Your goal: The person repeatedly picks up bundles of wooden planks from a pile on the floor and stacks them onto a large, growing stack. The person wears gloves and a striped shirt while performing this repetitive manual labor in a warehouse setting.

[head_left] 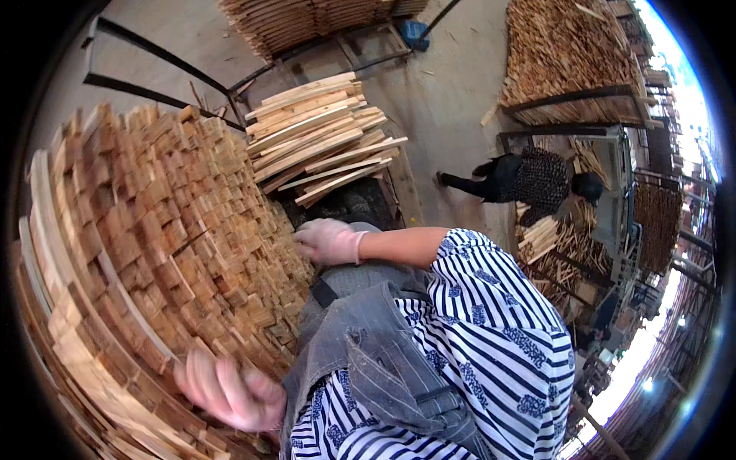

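Observation:
A tall stack of wooden slats [192,238], showing many blocky cut ends, rises right in front of me on the left. My left hand [230,391] is over the stack's near part, its bent fingers smeared by motion. No slat shows in it. My right hand [330,241], in a pale glove with a pink cuff, hovers by the stack's edge beside my grey apron [383,330]. Its fingers are loosely bent and slightly apart, with nothing visible in them. Past it lies a pile of loose pale slats [322,138], layered unevenly.
A dark metal frame [153,57] stands beyond the stack. More stacked wood [307,23] sits at the back, near a blue container [414,34]. On the right, a person [529,180] in dark clothes bends over scattered slats [552,245], below another large wood stack [567,54]. Concrete floor [460,100] lies between.

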Demonstrator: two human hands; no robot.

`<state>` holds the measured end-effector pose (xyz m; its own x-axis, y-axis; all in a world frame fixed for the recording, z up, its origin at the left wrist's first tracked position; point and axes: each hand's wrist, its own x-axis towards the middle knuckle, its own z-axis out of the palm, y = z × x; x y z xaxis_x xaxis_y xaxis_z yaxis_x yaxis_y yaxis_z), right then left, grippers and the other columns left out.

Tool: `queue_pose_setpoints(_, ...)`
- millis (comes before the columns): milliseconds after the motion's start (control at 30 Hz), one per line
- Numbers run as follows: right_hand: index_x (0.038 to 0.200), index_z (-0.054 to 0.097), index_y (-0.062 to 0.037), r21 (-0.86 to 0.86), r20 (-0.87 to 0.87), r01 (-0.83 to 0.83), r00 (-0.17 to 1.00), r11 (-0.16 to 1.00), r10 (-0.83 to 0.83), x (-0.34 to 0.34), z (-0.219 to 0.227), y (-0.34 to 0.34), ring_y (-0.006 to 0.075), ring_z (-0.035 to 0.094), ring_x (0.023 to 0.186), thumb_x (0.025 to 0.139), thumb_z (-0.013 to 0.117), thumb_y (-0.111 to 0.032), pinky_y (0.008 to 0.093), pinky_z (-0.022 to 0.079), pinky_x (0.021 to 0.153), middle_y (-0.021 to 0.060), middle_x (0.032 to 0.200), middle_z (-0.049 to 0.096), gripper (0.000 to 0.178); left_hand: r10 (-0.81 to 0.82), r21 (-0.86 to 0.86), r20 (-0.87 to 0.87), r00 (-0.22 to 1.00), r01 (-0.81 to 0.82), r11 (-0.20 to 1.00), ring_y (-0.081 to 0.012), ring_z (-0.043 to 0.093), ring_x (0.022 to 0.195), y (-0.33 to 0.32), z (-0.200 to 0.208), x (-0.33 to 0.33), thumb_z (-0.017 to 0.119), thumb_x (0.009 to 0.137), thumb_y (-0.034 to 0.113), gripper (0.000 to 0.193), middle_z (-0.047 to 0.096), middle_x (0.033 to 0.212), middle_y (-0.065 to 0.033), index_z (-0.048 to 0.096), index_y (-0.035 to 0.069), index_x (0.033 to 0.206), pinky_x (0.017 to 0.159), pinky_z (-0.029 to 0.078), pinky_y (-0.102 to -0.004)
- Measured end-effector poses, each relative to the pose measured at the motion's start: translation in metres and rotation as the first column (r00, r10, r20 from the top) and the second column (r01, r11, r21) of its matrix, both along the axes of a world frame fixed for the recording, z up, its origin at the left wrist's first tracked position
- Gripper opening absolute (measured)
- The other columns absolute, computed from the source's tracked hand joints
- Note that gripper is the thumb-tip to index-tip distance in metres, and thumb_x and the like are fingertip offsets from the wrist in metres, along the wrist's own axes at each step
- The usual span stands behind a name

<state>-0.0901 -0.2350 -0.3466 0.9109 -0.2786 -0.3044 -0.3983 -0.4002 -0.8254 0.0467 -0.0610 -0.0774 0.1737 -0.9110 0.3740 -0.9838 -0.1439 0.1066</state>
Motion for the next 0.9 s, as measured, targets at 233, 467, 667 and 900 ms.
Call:
queue_pose_setpoints(233, 0.115, 0.065, -0.006, -0.052, -0.755, 0.278, 0.618, 0.959, -0.22, -0.129, -0.125, -0.058, 0.0365, 0.058, 0.113, 0.097, 0.04, -0.042, 0.044, 0.045, 0.097, 0.0206, 0.119, 0.063, 0.048, 0.319, 0.304, -0.835, 0.448, -0.107, 0.947, -0.0294, 0.055, 0.12, -0.054, -0.192, -0.028, 0.048, 0.097, 0.015, 0.034, 0.059, 0.127, -0.0199, 0.058, -0.004, 0.124, 0.104, 0.043, -0.0414)
queue_pose_setpoints(467, 0.116, 0.064, -0.0031, -0.047, -0.628, 0.275, 0.739, 0.96, -0.243, -0.135, -0.193, -0.15, 0.0385, 0.056, 0.116, 0.097, 0.039, -0.043, 0.0441, 0.043, 0.101, 0.0215, 0.123, 0.06, 0.051, 0.44, 0.557, -0.526, -0.728, 0.096, 0.825, -0.0265, 0.058, 0.115, -0.056, -0.478, -0.08, 0.054, 0.093, 0.011, 0.037, 0.056, 0.131, -0.0108, 0.052, 0.006, 0.13, 0.099, 0.046, -0.0423)
queue_pose_setpoints(667, 0.13, 0.054, -0.0074, -0.352, -0.649, -0.275, 0.761, 0.895, -0.021, -0.148, -0.365, -0.256, 0.0357, 0.049, 0.126, 0.098, 0.041, -0.034, 0.043, 0.043, 0.104, 0.0174, 0.134, 0.052, 0.044, 0.024, 0.835, -0.025, -0.999, -0.008, 0.55, -0.0253, 0.045, 0.083, -0.1, -0.662, -0.111, 0.047, 0.096, 0.033, 0.027, 0.047, 0.09, -0.0089, 0.05, 0.008, 0.086, 0.076, 0.039, -0.0376)
queue_pose_setpoints(900, 0.136, 0.051, -0.0073, -0.32, -0.748, 0.157, 0.563, 0.934, -0.351, -0.136, -0.498, -0.333, 0.0353, 0.048, 0.128, 0.099, 0.03, -0.051, 0.0438, 0.036, 0.109, 0.0192, 0.139, 0.051, 0.061, -0.308, 0.949, -0.004, -0.951, -0.101, 0.3, -0.0393, 0.046, 0.127, -0.121, -0.823, -0.139, 0.028, 0.101, 0.049, 0.056, 0.055, 0.127, -0.0246, 0.045, 0.004, 0.073, 0.11, 0.031, -0.0545)
